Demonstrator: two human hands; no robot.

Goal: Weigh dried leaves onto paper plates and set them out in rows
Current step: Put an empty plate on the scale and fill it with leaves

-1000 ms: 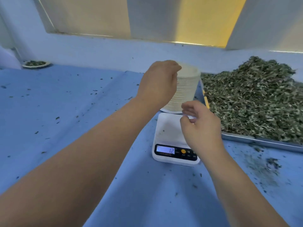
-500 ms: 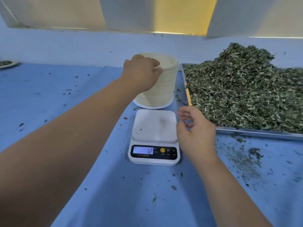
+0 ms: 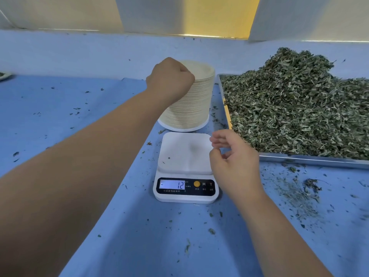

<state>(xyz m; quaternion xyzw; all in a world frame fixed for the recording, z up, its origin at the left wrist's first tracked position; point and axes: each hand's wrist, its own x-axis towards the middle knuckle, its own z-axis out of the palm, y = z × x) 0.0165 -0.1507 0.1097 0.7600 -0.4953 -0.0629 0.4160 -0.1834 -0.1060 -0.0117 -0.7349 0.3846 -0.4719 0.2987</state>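
A tall stack of cream paper plates [image 3: 194, 100] stands on the blue table behind a white digital scale [image 3: 185, 154]. The scale's platform is bare and its display reads minus 12. My left hand [image 3: 169, 78] is curled over the left top edge of the stack, its fingers at the uppermost plates. My right hand [image 3: 233, 156] hovers at the scale's right edge with loosely curled fingers and holds nothing. A heap of dried green leaves [image 3: 295, 108] fills a metal tray [image 3: 311, 159] on the right.
Leaf crumbs are scattered over the blue table cover [image 3: 79, 108], thickest in front of the tray at the right. A plate with leaves [image 3: 3, 75] shows at the far left edge. A pale wall rises just behind the table.
The view has shifted, so the scale and stack sit further left and lower than one second ago. My left hand stays on the stack's top. My right hand has drawn back to the scale's right side.
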